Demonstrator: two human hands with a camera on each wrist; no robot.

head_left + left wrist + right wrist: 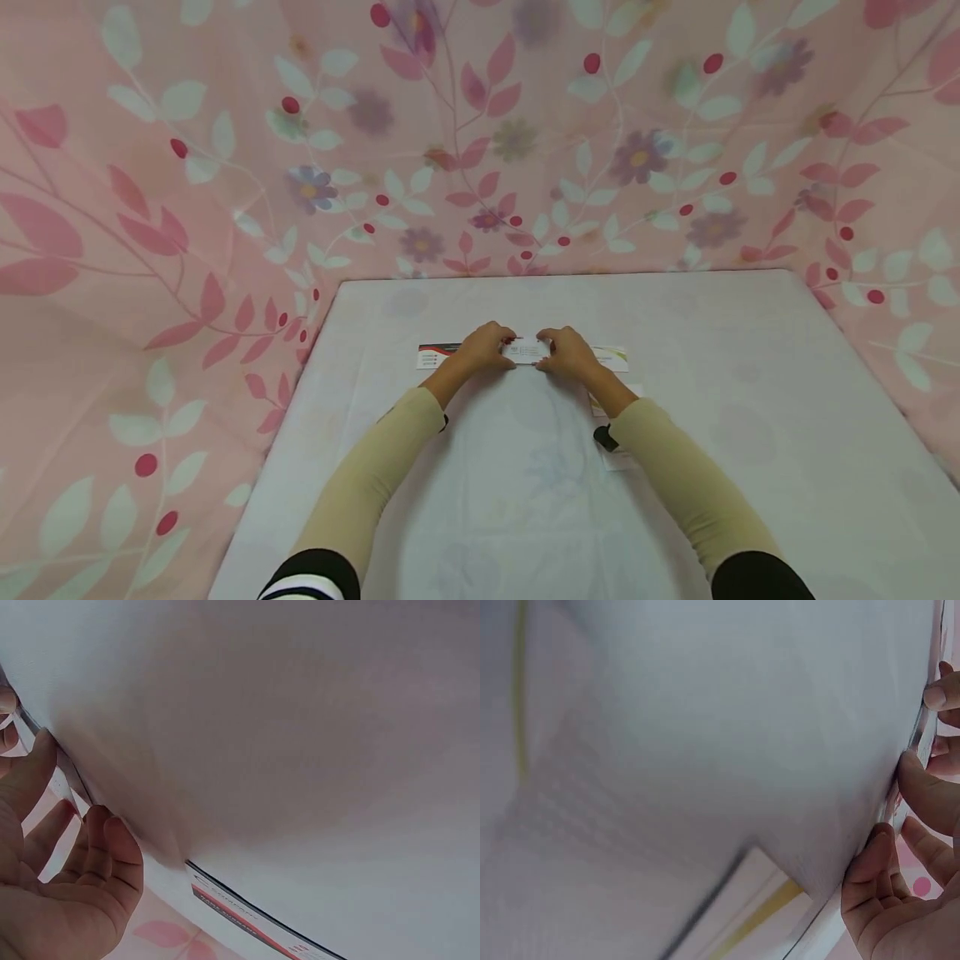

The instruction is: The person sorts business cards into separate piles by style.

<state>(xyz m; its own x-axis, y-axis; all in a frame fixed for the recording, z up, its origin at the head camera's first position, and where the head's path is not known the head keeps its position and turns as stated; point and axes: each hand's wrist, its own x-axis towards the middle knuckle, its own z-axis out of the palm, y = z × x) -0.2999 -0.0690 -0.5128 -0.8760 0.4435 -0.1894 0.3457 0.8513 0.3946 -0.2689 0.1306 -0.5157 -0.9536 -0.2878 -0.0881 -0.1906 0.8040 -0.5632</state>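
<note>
A white business card [527, 351] with small printed text lies between my two hands on the white-covered table. My left hand [486, 347] pinches its left end, thumb on the near side and fingers on the far side. At the right end, my right hand [570, 354] pinches it the same way. Beside the left hand is a card with black and red bands [430, 358], partly hidden behind that hand. To the right of the right hand lies a white card with a yellow-green stripe [613, 359]. Both wrist views show the held card nearly edge-on.
Partly under the right forearm, another card [597, 407] shows in part. Closer to me, a white card [619, 460] pokes out beside a black wrist strap [606, 437]. Pink floral cloth [465, 150] hangs behind the table [480, 517] and at its sides.
</note>
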